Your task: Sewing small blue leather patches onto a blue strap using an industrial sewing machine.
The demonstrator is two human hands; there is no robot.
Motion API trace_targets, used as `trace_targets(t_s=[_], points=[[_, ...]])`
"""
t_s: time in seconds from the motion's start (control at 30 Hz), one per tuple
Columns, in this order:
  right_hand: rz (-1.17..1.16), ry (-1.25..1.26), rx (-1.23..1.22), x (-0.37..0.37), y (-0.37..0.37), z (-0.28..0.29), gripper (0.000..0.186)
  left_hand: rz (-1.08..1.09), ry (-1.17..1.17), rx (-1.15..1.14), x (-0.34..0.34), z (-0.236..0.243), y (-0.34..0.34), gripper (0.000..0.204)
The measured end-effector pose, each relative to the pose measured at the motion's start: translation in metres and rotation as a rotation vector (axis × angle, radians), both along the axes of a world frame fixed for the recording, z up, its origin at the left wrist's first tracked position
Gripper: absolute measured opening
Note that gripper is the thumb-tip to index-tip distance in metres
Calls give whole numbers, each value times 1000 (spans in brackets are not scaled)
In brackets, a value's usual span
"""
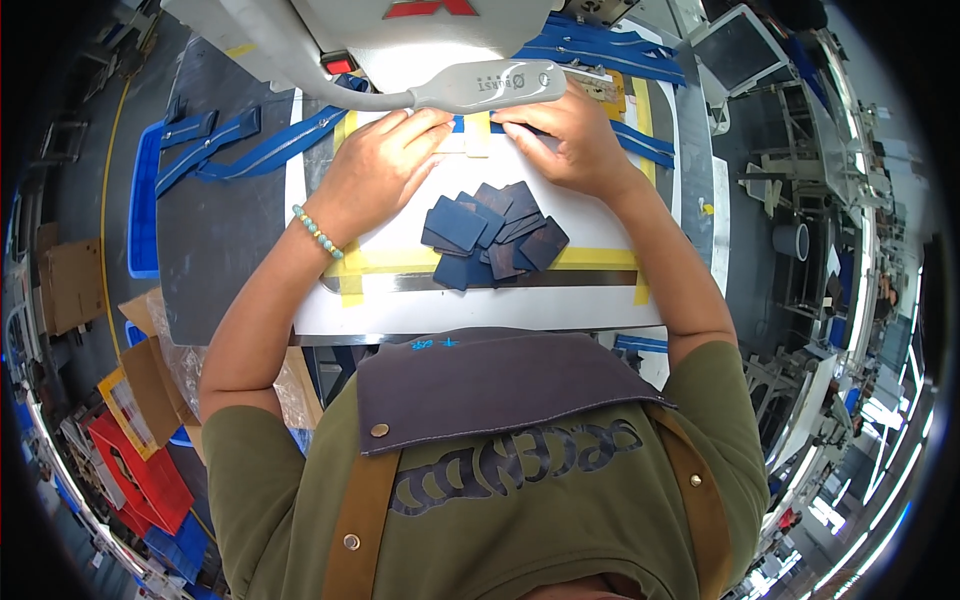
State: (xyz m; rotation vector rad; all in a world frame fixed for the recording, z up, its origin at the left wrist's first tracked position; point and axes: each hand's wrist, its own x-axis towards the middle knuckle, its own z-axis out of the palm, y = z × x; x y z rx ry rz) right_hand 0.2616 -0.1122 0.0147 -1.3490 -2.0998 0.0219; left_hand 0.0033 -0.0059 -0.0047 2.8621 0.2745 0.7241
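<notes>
My left hand [378, 165] lies flat on the white work surface [500, 305], fingers together and pointing toward a small pale piece [478, 135] under the machine lamp [490, 85]. My right hand [563, 135] presses down on the other side of that piece, fingertips touching the blue strap [640, 145] there. A pile of several dark blue and brown leather patches [490, 238] sits just in front of both hands. A beaded bracelet [318, 232] circles my left wrist.
The white sewing machine body [420, 25] stands at the far edge. Blue zipper strips [250, 145] lie on the dark table at left, with more [600, 45] at the back right. Blue bins [143, 200], cardboard and red crates [140, 470] stand on the floor at left.
</notes>
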Motion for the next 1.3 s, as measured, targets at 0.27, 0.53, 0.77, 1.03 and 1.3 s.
trace_targets(t_s=[0.27,0.53,0.77,1.03,1.3], points=[[83,6,0,-19,9,-24,23,48,-30,0,-10,4,-2,33],[81,-59,19,-19,9,-24,32,38,34,-81,-23,4,4,43],[87,-179,11,-19,10,-27,38,55,72,-88,-27,5,1,46],[87,-185,7,-21,9,-24,37,35,140,-119,-26,3,1,51],[54,-2,8,-18,3,-23,31,-11,128,18,-15,5,5,47]])
